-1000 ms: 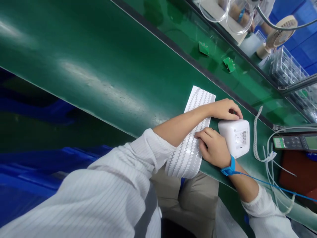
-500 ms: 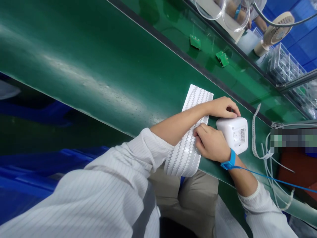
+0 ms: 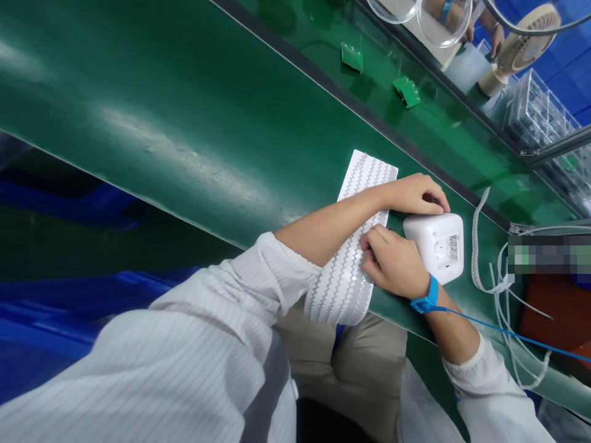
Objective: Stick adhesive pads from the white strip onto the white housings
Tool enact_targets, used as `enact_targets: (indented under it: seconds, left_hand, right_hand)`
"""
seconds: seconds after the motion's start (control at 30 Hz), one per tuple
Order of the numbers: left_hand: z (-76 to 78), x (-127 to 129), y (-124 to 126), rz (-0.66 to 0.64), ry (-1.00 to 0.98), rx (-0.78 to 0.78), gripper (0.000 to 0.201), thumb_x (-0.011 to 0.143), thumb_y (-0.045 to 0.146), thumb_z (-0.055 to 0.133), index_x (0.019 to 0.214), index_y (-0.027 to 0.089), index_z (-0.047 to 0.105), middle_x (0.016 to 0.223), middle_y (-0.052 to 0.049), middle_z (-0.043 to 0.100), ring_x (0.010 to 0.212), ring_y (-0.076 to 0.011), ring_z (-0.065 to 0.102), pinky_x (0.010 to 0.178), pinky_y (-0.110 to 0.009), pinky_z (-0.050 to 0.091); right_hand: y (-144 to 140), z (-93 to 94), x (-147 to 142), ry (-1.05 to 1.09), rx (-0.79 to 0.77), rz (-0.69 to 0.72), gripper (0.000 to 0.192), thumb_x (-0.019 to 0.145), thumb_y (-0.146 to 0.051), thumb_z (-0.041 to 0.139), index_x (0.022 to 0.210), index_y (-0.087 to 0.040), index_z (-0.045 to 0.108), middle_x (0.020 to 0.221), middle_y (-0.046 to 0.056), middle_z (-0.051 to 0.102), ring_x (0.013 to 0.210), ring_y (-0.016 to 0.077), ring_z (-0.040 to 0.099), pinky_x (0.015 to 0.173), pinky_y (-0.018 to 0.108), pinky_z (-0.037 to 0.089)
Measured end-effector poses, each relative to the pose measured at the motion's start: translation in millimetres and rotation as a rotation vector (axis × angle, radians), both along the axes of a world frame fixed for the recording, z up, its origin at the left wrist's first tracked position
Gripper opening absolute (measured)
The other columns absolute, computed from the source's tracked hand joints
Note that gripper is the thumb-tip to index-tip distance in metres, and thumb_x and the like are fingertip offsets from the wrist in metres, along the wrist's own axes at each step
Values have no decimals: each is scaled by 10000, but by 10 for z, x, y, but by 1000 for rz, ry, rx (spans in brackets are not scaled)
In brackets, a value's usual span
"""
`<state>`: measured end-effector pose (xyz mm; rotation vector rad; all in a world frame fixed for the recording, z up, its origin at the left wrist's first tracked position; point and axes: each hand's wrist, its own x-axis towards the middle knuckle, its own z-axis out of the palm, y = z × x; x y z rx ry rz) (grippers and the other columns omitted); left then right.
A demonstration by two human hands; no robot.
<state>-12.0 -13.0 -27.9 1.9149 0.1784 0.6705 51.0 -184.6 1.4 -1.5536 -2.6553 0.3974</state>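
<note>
A white plastic device [image 3: 427, 237] with rounded corners and a recessed panel lies on the green bench. My left hand [image 3: 418, 194] reaches across to its upper edge, fingers bent and fingertips against it. Under my left forearm is a long white sticker sheet [image 3: 344, 286] with rows of grey zigzag shapes, its near end curling over the bench edge. My right hand [image 3: 394, 261], with a blue wrist strap [image 3: 427, 298], is closed with fingertips at the sheet's right side, just left of the device. Anything pinched in those fingertips is hidden.
White strips and cords [image 3: 501, 289] lie tangled right of the device. Beyond a dark rail [image 3: 318, 80] lie green circuit boards [image 3: 406, 92]. Farther off are a small fan [image 3: 526, 46], clear trays [image 3: 538, 114] and another person's hand [image 3: 496, 37].
The view has shifted slightly. Both hands keep nearly the same positions against the device and the sticker sheet.
</note>
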Motion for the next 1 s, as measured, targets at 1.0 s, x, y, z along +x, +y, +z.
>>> enact_targets:
  seconds: [1.0]
  left_hand:
    - [27, 7, -12, 7, 12, -16, 226, 972, 207, 777, 1099, 261, 955, 1184, -47, 907, 1037, -216, 804, 1024, -383, 578]
  right_hand:
    - [-55, -55, 85, 179, -57, -61, 130, 1085, -195, 578, 1159, -227, 679, 1077, 64, 730, 926, 226, 691, 764, 349, 473]
